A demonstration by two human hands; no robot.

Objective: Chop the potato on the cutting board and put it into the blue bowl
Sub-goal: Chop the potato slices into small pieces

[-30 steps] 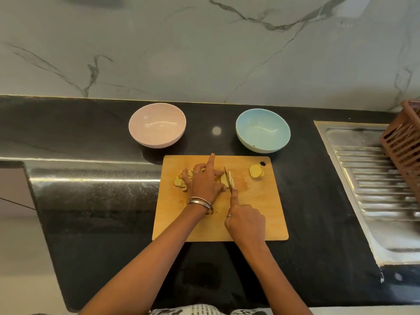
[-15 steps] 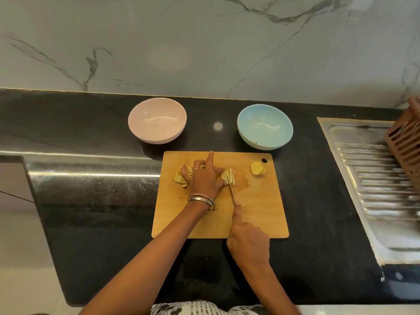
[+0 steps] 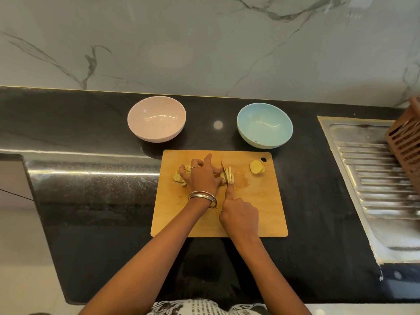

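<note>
Black stone counter (image 3: 95, 235) runs under everything, speckled and glossy, with a grey-veined marble wall (image 3: 204, 42) rising behind it. Beyond the right hand (image 3: 239, 215), off to its right, a steel sink drainboard (image 3: 375, 178) is set into the counter, and a brown slotted basket (image 3: 406, 142) stands at that far edge. The wooden cutting board (image 3: 261, 212) lies beneath both hands. Ahead of the left hand (image 3: 203, 178) and a little to its left sits a pink bowl (image 3: 156, 121); ahead of the right hand sits the blue bowl (image 3: 264, 126), just past the board's far edge, with no potato in it.

The left hand, wearing bangles (image 3: 202, 197) at the wrist, has its fingers curled down onto the potato (image 3: 229, 176), holding it against the board. Cut pieces (image 3: 179, 177) lie under and to the left of its fingers. The right hand grips the knife (image 3: 225, 175), its forefinger stretched along the spine, the blade standing edge-down in the slices right beside the left fingertips. One potato end piece (image 3: 256, 167) lies apart, ahead and right of the knife, near the board's hanging hole.
</note>
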